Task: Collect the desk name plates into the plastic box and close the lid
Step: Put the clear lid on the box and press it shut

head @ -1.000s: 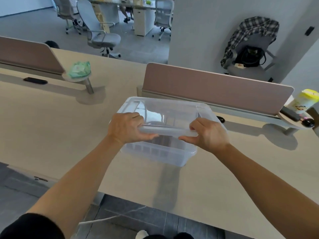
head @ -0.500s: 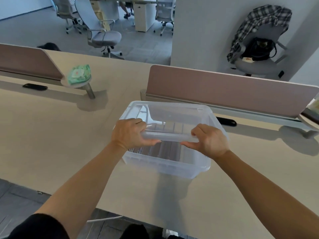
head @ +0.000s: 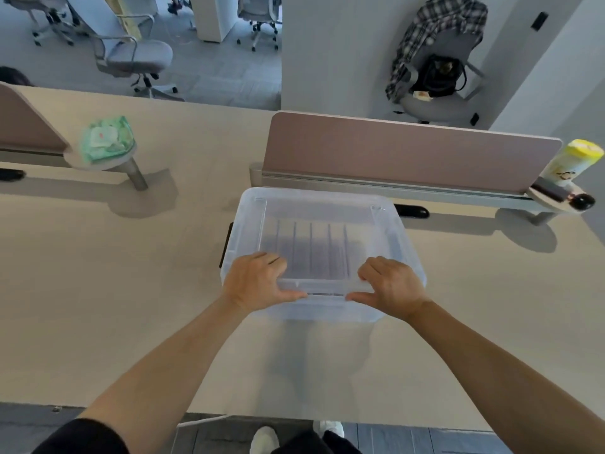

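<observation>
Head view: translucent plastic box with its clear lid laid on top, standing on the beige desk just in front of the divider panel. Through the lid the name plates show as dark strips side by side, their long edges running away from the person. Left hand and right hand each pinch the lid's near edge, curled fingers above, thumbs along the rim.

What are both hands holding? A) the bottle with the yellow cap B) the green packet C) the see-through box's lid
C: the left hand and the right hand both grip the near edge of the lid on the plastic box.
</observation>
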A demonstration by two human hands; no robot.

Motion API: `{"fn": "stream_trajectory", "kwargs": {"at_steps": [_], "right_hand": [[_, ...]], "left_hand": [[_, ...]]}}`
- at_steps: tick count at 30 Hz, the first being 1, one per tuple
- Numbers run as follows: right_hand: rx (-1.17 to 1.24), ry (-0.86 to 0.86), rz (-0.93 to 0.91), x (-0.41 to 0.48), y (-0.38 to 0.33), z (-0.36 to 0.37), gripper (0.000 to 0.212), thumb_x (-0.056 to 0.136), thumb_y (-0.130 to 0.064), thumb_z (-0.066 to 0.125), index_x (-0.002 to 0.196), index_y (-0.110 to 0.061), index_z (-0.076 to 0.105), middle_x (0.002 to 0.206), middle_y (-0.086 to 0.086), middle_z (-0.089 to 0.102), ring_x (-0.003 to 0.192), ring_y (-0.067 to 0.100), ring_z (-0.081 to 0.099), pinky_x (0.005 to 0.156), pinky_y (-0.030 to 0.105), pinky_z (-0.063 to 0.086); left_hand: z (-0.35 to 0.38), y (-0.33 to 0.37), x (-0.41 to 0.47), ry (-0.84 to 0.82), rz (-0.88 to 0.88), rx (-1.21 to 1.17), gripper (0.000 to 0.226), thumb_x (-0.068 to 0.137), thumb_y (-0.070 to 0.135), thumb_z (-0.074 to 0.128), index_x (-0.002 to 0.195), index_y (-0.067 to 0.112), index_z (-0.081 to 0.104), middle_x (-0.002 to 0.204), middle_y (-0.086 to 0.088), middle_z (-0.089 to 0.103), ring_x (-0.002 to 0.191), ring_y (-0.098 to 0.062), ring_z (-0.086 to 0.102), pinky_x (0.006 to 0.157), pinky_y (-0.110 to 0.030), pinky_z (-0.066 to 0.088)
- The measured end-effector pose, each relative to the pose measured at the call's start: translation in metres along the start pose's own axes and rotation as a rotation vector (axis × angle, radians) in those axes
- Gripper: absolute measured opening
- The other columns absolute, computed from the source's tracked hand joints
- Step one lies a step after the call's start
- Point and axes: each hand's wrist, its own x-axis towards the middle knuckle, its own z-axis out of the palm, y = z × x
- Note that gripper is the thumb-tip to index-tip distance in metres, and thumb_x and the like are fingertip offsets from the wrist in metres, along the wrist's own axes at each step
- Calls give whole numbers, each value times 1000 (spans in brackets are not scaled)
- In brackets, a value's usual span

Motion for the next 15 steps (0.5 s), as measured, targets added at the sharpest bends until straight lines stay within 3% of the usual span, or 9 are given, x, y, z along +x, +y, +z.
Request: {"fn": "stream_trajectory", "kwargs": {"at_steps": [4, 8, 15], "right_hand": [[-53, -92, 54, -6, -12, 3, 54, 79, -64, 57, 70, -10, 60, 64, 0, 55, 49, 19, 51, 48, 23, 27], [-68, -175, 108, -11, -19, 7, 49, 64, -53, 85, 72, -11, 61, 67, -1, 57, 51, 19, 54, 49, 22, 30], [-78, -208, 179, -19, -26, 12, 47, 62, -50, 88, 77, -13, 65, 73, -2, 62, 57, 19, 59, 52, 21, 34]], "left_hand": [[2, -3, -6, -92, -32, -41, 68, 57, 80, 63, 60, 21, 30, 49, 7, 38, 46, -13, 31, 48, -18, 4], [9, -5, -13, -185, -58, -66, 64, 60, 80, 55, 59, 21, 31, 49, 8, 36, 45, -13, 34, 46, -19, 3], [17, -10, -17, -250, -40, -33, 60, 62, 76, 57, 60, 21, 34, 53, 9, 38, 48, -14, 40, 45, -20, 8]]}}
